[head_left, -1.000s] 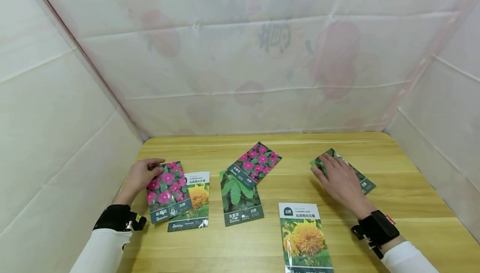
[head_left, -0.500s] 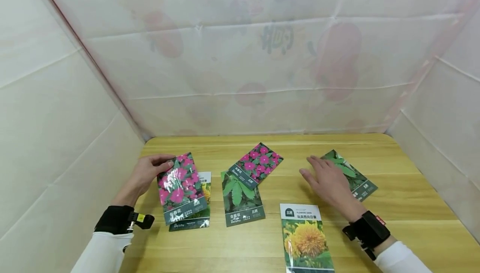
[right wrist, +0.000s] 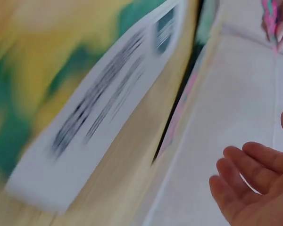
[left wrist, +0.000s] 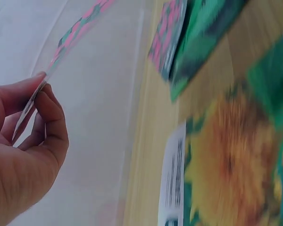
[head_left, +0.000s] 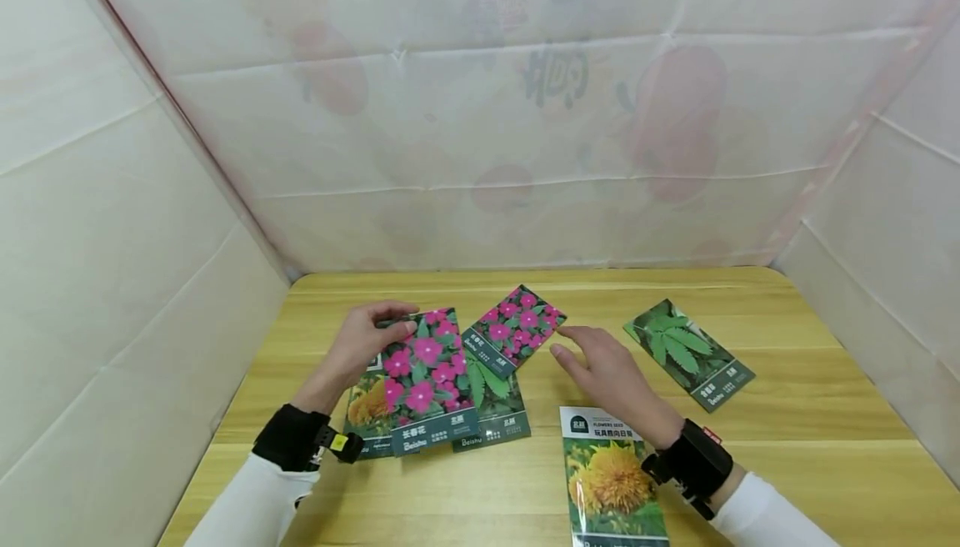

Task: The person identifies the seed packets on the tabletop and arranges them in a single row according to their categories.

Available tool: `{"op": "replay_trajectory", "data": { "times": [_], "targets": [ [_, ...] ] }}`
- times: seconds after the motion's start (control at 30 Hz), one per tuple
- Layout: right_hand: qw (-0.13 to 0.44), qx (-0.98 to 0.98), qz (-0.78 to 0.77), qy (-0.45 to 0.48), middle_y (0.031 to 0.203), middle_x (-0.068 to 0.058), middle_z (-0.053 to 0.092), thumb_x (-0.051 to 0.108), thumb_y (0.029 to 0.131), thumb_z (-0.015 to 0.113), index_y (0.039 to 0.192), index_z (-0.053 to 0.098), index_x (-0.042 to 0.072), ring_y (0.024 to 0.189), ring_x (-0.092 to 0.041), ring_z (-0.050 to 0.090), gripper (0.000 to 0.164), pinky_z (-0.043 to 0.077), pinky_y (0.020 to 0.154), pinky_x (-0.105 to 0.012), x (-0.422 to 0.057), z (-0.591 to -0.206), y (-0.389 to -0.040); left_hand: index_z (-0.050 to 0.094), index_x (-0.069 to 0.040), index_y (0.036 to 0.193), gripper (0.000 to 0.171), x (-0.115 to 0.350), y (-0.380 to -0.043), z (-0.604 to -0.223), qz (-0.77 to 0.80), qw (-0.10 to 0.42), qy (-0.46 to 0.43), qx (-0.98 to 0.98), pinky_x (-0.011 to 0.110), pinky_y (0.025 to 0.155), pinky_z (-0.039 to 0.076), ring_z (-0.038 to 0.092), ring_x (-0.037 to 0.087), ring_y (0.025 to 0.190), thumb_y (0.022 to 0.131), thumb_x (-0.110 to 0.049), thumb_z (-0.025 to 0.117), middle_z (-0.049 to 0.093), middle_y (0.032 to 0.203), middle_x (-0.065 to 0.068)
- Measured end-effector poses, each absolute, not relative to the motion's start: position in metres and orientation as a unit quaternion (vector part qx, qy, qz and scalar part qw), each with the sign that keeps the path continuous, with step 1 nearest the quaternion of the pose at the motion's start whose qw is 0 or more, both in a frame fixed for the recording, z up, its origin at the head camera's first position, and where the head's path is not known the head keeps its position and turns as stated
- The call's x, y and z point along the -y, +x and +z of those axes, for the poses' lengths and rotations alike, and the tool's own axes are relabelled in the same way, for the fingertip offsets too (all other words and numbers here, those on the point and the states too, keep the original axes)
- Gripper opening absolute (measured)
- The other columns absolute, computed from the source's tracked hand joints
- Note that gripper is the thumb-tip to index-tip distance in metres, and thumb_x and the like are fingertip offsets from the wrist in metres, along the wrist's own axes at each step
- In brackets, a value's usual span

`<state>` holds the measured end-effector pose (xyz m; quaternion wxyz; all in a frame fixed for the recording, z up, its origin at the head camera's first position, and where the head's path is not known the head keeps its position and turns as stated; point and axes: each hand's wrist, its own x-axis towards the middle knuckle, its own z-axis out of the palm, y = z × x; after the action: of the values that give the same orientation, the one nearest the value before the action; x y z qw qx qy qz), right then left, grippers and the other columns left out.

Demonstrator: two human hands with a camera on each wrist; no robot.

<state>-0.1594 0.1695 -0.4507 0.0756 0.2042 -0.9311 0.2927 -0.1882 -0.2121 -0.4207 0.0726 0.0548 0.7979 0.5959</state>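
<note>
1. Pale printed sheeting (head_left: 480,222) rises behind the far edge of a wood-grain desk (head_left: 480,497).
2. Left hand (head_left: 356,347) pinches the upper left corner of a pink-flower packet (head_left: 427,372) between thumb and fingers; packet held up off the desk, left of its middle.
3. Beneath it, seen from above, partly hidden: left sunflower packet (head_left: 367,401) and middle leaf packet (head_left: 498,401).
4. Second pink-flower packet (head_left: 513,330) slants across the middle leaf packet's top, toward the desk's far edge.
5. Right hand (head_left: 611,376) holds nothing, fingers relaxed, at that second packet's right corner; contact, cannot tell. Hands apart.
6. Right leaf packet (head_left: 690,355) lies tilted toward the desk's far right corner.
7. Near sunflower packet (head_left: 611,480) lies toward the near edge, right of middle, lower end cut off.
8. Black straps (head_left: 697,464) on both wrists, white sleeves (head_left: 768,518).
</note>
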Motion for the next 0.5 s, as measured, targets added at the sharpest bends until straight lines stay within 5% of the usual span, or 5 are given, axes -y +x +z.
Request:
{"op": "replay_trajectory", "data": {
  "times": [0.23,0.5],
  "targets": [
    [-0.038,0.87,0.451,0.196,0.128,-0.005,0.07,0.049,0.108,0.05,0.142,0.062,0.013,0.113,-0.02,0.068,0.051,0.054,0.099,-0.036,-0.142,-0.452,-0.16,0.064,-0.001,0.135,0.036,0.175,-0.185,-0.418,0.617,0.07,0.062,-0.781,0.029,0.079,0.058,0.068,0.022,0.094,0.1,-0.01,0.07,0.064,0.124,0.018],
    [-0.149,0.79,0.567,0.18,0.112,-0.012,0.072,0.031,0.108,0.058,0.136,0.063,-0.003,0.102,-0.025,0.071,0.044,0.059,0.091,-0.038,-0.122,-0.444,-0.168,0.066,0.001,0.131,0.034,0.146,-0.189,-0.416,0.637,0.07,0.067,-0.765,0.026,0.076,0.058,0.069,0.019,0.09,0.099,-0.009,0.071,0.066,0.116,0.014]
  ]
}}
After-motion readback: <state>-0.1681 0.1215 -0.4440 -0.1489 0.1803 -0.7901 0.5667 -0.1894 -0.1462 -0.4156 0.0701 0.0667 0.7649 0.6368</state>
